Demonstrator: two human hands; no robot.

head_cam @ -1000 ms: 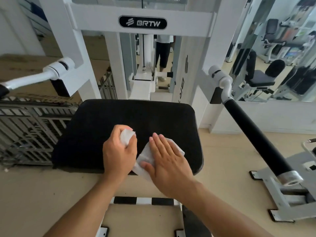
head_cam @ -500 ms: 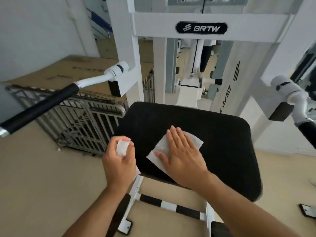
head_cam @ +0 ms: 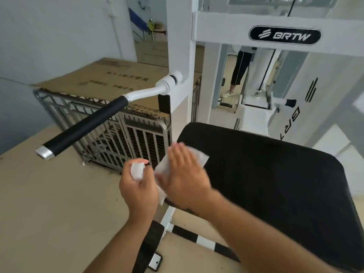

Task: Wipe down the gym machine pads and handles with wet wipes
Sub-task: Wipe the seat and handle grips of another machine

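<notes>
R hand (head_cam: 184, 175) flat, pressing wipe (head_cam: 199, 158) on pad (head_cam: 275, 184) left edge; L hand (head_cam: 138, 186) grips wadded wipe (head_cam: 137, 170).

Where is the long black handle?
In the head view, the long black foam-covered handle sticks out on the left, in front of the metal wire cage, left of the black seat pad.

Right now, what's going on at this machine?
A person is wiping the black seat pad of a white BRTW gym machine. The right hand lies flat on an unfolded wet wipe, pressing it on the pad's near left corner. The left hand holds a second, bunched wipe just off the pad's edge. The black-gripped handle bar on the left isn't being touched.
</notes>
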